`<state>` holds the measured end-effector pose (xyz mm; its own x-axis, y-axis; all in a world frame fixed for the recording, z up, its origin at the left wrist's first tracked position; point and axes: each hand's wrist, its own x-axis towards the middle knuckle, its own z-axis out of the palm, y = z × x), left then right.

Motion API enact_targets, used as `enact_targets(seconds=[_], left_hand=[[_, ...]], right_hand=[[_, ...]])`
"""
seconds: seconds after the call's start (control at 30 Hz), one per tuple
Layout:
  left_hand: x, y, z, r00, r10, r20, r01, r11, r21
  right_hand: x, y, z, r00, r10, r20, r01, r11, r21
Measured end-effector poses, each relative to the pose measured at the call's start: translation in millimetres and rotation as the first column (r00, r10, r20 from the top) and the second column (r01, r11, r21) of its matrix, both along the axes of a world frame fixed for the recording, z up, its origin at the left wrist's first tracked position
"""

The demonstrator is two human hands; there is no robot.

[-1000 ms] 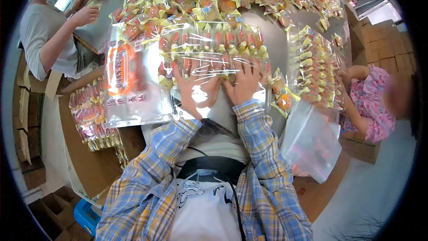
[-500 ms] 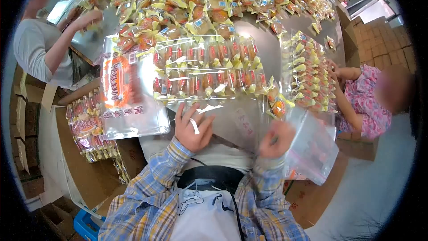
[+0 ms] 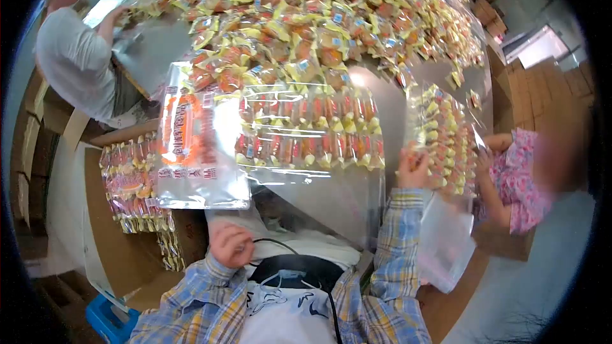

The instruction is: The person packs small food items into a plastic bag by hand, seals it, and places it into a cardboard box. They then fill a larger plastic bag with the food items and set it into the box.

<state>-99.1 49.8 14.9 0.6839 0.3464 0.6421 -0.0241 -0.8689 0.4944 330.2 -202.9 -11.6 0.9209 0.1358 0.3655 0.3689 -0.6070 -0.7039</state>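
Note:
My left hand [image 3: 231, 244] is near my waist with its fingers curled in; whatever they hold, if anything, is hidden. On the right, my right hand [image 3: 413, 172] closes around a small wrapped snack packet [image 3: 415, 160], partly covered by the fingers. Between and beyond my hands lies a clear printed bag [image 3: 203, 188] with rows of wrapped snack packets [image 3: 312, 146] standing side by side in it. Its printed end, with a red-orange label [image 3: 178, 129], lies flat to the left. Below my right hand are clear empty bags [image 3: 446, 242].
A large heap of loose wrapped snacks [image 3: 287, 19] covers the metal table's back. Another filled bag [image 3: 440, 127] lies at right, by a person in a pink patterned top [image 3: 519, 181]. A person in white [image 3: 73, 57] works at left. Filled bags [image 3: 131, 178] sit in a carton [image 3: 108, 236].
My left hand has drawn back from the bag's near edge toward my waist, its fingers curling. My right hand has moved up and forward to the loose packet beside the bag. The view has shifted.

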Motion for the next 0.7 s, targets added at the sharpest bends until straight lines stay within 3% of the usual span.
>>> enact_targets(seconds=[0.07,0.1,0.17,0.2,0.23,0.3,0.33,0.37,0.43,0.47,0.5,0.57,0.6,0.7], left_hand=[[-17.8,6.8,-17.7,0.970,0.244,0.003,-0.244,0.970,0.019],[-19.1,6.7,-25.9,0.929,0.370,0.000,-0.364,0.915,-0.176],[-17.7,7.2,-39.7,0.821,0.567,-0.071,-0.511,0.673,-0.535],[-18.1,10.5,-47.6,0.820,0.558,-0.127,-0.463,0.517,-0.720],[-12.7,13.3,-54.6,0.817,0.572,-0.078,-0.366,0.409,-0.836],[-3.9,19.3,-63.3,0.784,0.621,0.009,-0.127,0.175,-0.976],[-2.4,15.4,-62.5,0.743,0.670,-0.002,-0.108,0.117,-0.987],[-5.6,11.3,-61.8,0.773,0.629,-0.081,-0.070,-0.041,-0.997],[-13.1,3.0,-62.9,0.833,0.517,-0.196,-0.004,-0.349,-0.937],[-24.2,3.2,-92.1,0.854,0.467,-0.231,0.019,-0.471,-0.882],[-18.0,8.1,-72.6,0.875,0.469,-0.115,0.155,-0.498,-0.853],[3.8,23.0,-28.3,0.867,0.496,0.038,0.152,-0.190,-0.970],[13.8,35.9,-16.6,0.852,0.518,-0.081,-0.007,-0.143,-0.990],[17.3,75.3,-61.8,0.852,0.523,0.029,-0.095,0.209,-0.973]], right_hand=[[21.6,8.8,18.3,0.979,0.169,-0.113,-0.113,0.915,0.387],[30.5,22.9,28.4,0.979,0.189,-0.076,-0.157,0.937,0.312],[54.4,53.0,52.4,0.977,0.213,0.002,-0.211,0.966,0.149],[55.3,75.7,68.7,0.968,0.237,0.076,-0.243,0.967,0.072],[49.9,107.2,86.7,0.952,0.268,0.151,-0.270,0.963,-0.004],[39.0,162.7,124.2,0.921,0.337,0.194,-0.312,0.938,-0.148],[46.9,191.1,122.9,0.891,0.420,0.169,-0.395,0.904,-0.164],[54.4,215.2,119.9,0.857,0.496,0.141,-0.470,0.864,-0.182],[46.9,266.3,120.8,0.785,0.599,0.161,-0.469,0.743,-0.477],[35.8,288.7,119.6,0.793,0.598,0.115,-0.457,0.710,-0.536],[24.0,309.2,117.0,0.802,0.594,0.065,-0.450,0.671,-0.589],[-2.0,338.4,116.5,0.840,0.537,-0.081,-0.414,0.537,-0.735],[-11.0,346.6,114.5,0.855,0.496,-0.155,-0.406,0.451,-0.795],[0.5,364.1,113.6,0.882,0.378,-0.283,-0.430,0.397,-0.810]])
